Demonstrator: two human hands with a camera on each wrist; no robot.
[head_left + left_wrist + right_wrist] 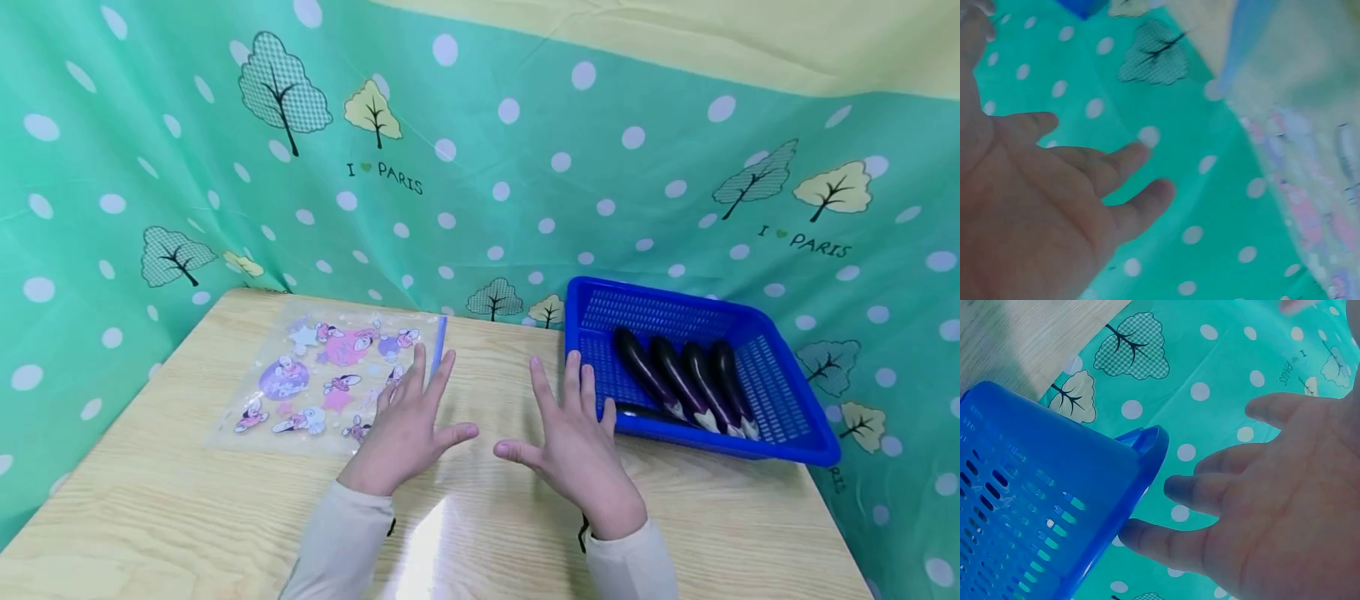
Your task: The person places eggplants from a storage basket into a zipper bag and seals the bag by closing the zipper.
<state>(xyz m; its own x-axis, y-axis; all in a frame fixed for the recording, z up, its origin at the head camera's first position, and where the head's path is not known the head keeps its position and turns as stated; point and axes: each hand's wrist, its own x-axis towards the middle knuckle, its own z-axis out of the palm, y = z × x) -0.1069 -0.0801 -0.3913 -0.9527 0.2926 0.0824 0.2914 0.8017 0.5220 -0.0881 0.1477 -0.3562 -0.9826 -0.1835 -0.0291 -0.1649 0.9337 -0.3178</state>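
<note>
My left hand (401,433) hovers with spread fingers at the right edge of a clear zip bag (262,400) printed with pink and purple cartoon figures. The bag lies flat on the table and has a blue strip along its right side. My right hand (581,446) is held up beside the left wall of a blue plastic basket (806,417), its fingers spread and nothing in its grasp. Several dark purple eggplants (690,375) lie in the basket, one of them along the near wall. In the right wrist view the fingers (1166,544) reach close to the basket's rim.
Both hands are above a light wooden table (187,517). A green polka-dot cloth (465,117) with printed trees hangs behind the table and around its sides. The basket sits near the table's right edge, the bag toward the left.
</note>
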